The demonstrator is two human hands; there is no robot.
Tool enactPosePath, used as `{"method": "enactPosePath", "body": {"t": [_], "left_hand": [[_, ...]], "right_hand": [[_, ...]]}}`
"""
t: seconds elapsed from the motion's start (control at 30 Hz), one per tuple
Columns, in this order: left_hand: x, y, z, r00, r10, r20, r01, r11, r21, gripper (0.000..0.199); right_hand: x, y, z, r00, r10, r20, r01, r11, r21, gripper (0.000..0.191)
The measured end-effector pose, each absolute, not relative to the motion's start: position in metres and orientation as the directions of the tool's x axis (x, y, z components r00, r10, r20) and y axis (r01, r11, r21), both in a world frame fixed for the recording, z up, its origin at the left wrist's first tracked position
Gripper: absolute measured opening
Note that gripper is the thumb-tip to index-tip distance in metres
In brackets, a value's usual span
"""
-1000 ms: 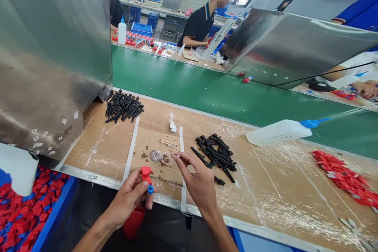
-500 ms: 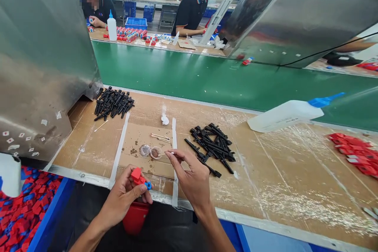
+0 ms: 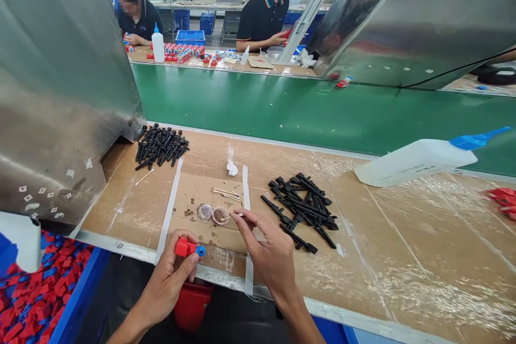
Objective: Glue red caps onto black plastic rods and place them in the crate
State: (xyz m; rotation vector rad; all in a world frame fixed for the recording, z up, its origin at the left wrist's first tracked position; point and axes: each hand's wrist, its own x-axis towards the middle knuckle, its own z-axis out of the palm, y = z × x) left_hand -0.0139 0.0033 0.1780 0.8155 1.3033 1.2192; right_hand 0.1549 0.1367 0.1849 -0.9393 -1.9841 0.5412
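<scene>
My left hand [image 3: 171,274] is closed around a small red and blue plastic piece [image 3: 186,247], its blue ringed end pointing right. My right hand [image 3: 268,250] pinches a thin cotton swab [image 3: 231,216] between thumb and forefinger. The swab's far tip is at a small round pot [image 3: 220,222] with brown contents; whether it touches them I cannot tell. A second small clear round dish or lid [image 3: 204,212] sits just left of the pot. Behind them, several used swabs [image 3: 226,193] lie on a spotted cardboard sheet [image 3: 193,185].
Piles of black plastic parts lie at left [image 3: 161,145] and right [image 3: 302,204]. A white bottle [image 3: 415,161] leans at right, near red pieces [image 3: 503,201]. A blue bin [image 3: 76,293] holds red and blue pieces. Beyond the green belt [image 3: 250,97], two people sit working.
The view has shifted, so the bench appears farther right. My left hand has turned the red and blue piece to lie more level. The swab stays at the pot.
</scene>
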Motion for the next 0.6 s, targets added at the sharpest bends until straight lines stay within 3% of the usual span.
{"method": "enactPosePath", "body": {"t": [0.33,0.5,0.6], "left_hand": [[-0.0138,0.005,0.1703,-0.098,0.944,-0.315,-0.302,0.273,0.913,0.023],[-0.0152,0.0018,0.172,-0.078,0.96,-0.269,-0.298,0.235,0.925,0.018],[-0.0168,0.002,0.1742,-0.027,0.972,-0.232,-0.488,0.19,0.852,0.016]], "right_hand": [[0.1542,0.1329,0.183,-0.347,0.762,0.547,0.406,0.648,-0.645,0.009],[0.1553,0.1329,0.1825,-0.329,0.776,0.538,0.407,0.631,-0.66,0.009],[0.1552,0.1323,0.1817,-0.329,0.771,0.545,0.414,0.637,-0.65,0.011]]}}
